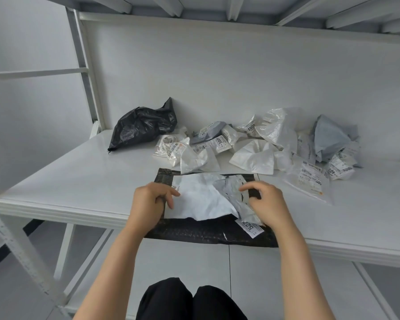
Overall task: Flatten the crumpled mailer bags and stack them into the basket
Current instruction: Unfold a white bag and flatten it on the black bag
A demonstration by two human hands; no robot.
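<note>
Centrally, a half-crumpled white mailer bag (203, 197) lies on a flattened black mailer bag (201, 230) at the white shelf's (79, 181) front edge. The left hand (151, 199) and right hand (267, 202), set apart, each pinch one side of it. More crumpled mailers (263, 144) sit heaped behind.

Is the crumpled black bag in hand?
No, the crumpled black bag lies far back on the table, clear of left hand and right hand.
</note>
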